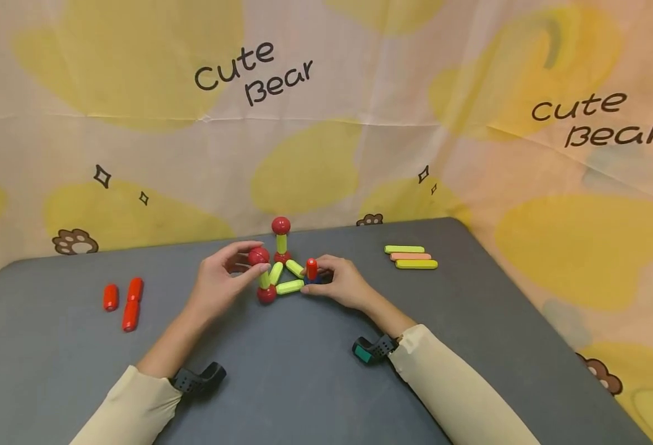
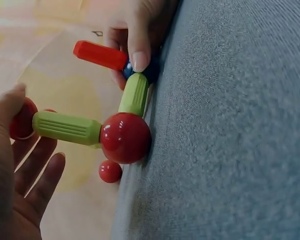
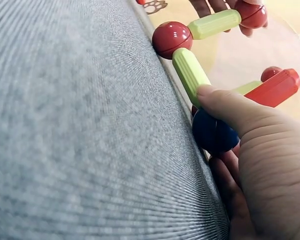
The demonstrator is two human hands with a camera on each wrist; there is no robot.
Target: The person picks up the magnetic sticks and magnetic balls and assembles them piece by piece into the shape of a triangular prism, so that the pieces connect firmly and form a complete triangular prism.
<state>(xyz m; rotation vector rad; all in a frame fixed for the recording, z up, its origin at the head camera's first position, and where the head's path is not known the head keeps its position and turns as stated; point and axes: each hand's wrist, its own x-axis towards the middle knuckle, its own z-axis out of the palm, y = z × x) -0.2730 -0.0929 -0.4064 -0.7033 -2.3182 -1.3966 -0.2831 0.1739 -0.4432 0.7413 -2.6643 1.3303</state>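
"What is the left hand (image 1: pixel 219 275) holding?"
"It pinches a red ball (image 1: pixel 259 256) on top of a standing green stick (image 2: pixel 67 128). A lower red ball (image 2: pixel 125 138) sits under that stick, on the counter (image 1: pixel 293 383)."
"And the right hand (image 1: pixel 344 283)?"
"It grips the blue ball (image 3: pixel 215 131) at a corner of the flat green triangle (image 1: pixel 290 287). A red stick (image 1: pixel 312 268) stands up from the blue ball."
"Any more?"
"Loose red sticks (image 1: pixel 130 316) lie off to the left."

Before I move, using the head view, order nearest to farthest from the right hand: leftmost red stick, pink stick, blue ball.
1. Blue ball: held by the right hand.
2. Pink stick: off to the right.
3. Leftmost red stick: far left.
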